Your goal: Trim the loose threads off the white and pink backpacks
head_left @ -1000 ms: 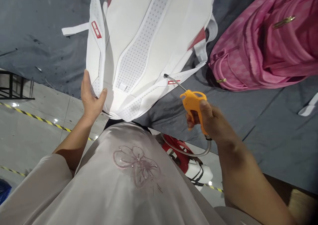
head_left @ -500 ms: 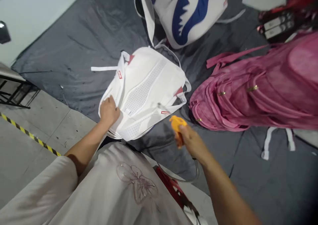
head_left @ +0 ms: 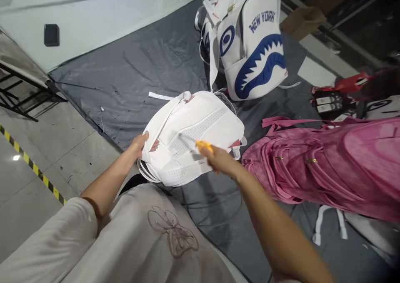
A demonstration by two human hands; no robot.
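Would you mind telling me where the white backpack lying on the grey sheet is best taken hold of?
Probably by the near left edge, coming from the left, where the left hand already grips the white backpack. It lies flat, back panel up, so that edge and its straps offer a fold to pinch. The right hand holds an orange air gun over the middle.

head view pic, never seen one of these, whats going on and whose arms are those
The camera sits on a person's head and looks down, so the two arms are the wearer's own, with the pale shirt at the bottom. The left hand grips the near edge of a white backpack lying on a dark grey sheet. The right hand holds an orange tool over that backpack; its front part is blurred. Beyond lies a white backpack with a blue shark mouth, and to the right a pink backpack.
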